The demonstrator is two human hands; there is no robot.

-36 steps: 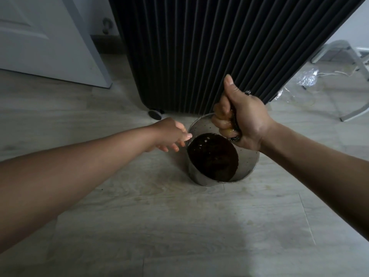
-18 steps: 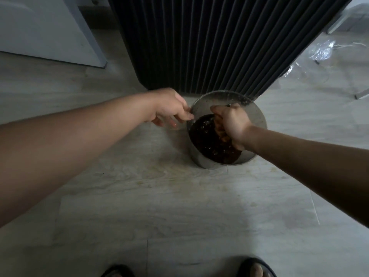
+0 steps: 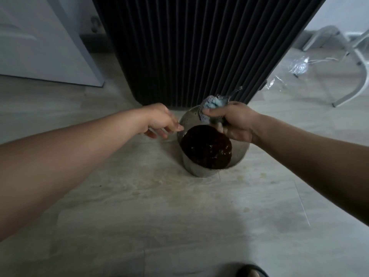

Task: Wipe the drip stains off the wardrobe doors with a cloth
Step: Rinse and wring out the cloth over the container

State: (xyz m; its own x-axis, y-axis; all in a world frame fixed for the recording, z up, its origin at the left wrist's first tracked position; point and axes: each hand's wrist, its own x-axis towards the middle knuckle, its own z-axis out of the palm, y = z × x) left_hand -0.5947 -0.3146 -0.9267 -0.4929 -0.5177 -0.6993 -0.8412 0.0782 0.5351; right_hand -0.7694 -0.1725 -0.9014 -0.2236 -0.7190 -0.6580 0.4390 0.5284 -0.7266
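bare forearms, one foot in a dark sandal.

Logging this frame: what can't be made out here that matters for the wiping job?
Head view only.
- Drip stains: none discernible on the dark ribbed wardrobe doors; dim light, top edge cuts them off.
- The cloth: mostly hidden inside the right hand, blurred.
- The left hand: whether its fingertips touch the pot rim is unclear.
- Pot bottom: hidden by the dark liquid.
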